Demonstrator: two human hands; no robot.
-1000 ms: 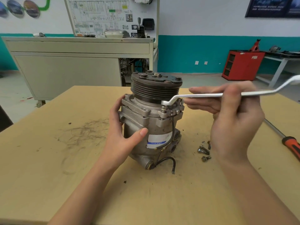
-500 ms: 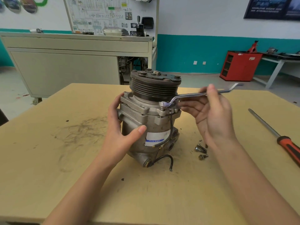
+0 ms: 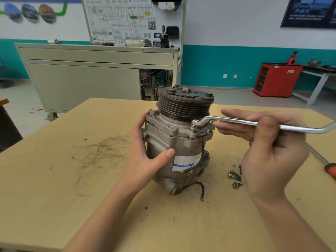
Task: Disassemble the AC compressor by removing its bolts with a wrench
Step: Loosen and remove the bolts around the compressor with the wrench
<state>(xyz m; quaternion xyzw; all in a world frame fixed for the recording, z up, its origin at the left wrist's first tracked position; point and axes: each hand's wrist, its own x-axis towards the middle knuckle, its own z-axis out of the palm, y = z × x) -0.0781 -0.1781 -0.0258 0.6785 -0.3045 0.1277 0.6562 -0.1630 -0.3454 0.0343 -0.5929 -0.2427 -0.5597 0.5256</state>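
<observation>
My left hand (image 3: 145,160) grips the compressor (image 3: 181,140), thumb on its front. My right hand (image 3: 269,157) pinches the wrench (image 3: 234,122), thumb on top, fingers straight.

The scene is lit brightly and evenly; faint shadows are cast on the table (image 3: 54,179). Glare is seen along the wrench (image 3: 236,121). Beyond the table, the wall (image 3: 227,24) is blurred and bowed by distortion.

The left hand (image 3: 145,160) gripped the upright compressor (image 3: 180,142) mid-frame while the right hand (image 3: 269,153) held the wrench (image 3: 254,123) on its bolt (image 3: 194,122)
</observation>
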